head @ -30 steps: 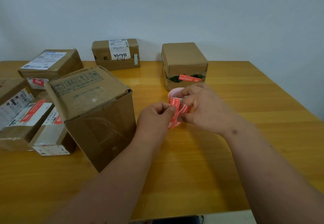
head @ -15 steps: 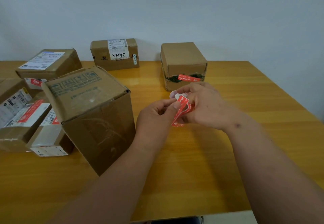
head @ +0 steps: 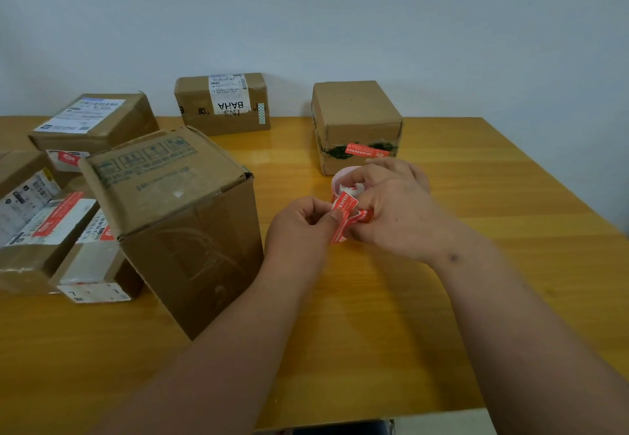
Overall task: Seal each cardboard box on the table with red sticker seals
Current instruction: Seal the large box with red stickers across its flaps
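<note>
Pale wall backs a yellow wooden surface. Cardboard boxes crowd the frame's left, the large box nearest. At centre, the right hand grips the sticker roll, steadying it while the left hand pinches a red seal, likely to peel it.

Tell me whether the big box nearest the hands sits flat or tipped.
Tipped. The big box leans toward the small boxes at its left, its top face slanting. I cannot tell whether it rests on them.
</note>
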Motion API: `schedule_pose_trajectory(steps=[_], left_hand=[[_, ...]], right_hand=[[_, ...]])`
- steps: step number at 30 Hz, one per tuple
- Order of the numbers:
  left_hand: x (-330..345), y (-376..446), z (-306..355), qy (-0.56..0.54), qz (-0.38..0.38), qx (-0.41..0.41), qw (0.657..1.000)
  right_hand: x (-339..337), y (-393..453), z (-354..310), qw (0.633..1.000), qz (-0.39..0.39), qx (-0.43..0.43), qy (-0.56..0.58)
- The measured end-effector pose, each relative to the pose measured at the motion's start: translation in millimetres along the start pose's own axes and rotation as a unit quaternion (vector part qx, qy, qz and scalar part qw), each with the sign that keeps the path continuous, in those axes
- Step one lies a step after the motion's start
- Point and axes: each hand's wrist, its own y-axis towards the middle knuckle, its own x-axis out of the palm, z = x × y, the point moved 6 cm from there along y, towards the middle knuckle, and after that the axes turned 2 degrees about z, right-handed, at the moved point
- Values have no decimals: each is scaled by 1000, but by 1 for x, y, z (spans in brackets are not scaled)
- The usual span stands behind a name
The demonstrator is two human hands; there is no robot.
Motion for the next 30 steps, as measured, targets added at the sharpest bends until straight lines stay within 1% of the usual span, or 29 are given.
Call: schedule_pose_trajectory(steps=[3,7,11,14,17,22,30], left_hand=[[0,1,-3,-21,8,-14,1000],[0,1,-3,-28,9,-15,999],[1,-3,3,-19,1,10,1000],[0,-4,6,-1,-5,32,999],[2,-3,7,39,-31,43,998],[2,1,6,67,-27,44,996],[1,4,0,58,-25,15,998]], right_hand=[[-1,-1,-1,1000,21,-9,3],[-2,0,3,999,14,24,28],[2,4,4,998,-15,44,37],[-1,3,4,998,-6,45,40],[-1,2,3,999,-9,38,20],[-1,0,1,999,-20,28,7],[-2,-1,-1,1000,-14,22,2]])
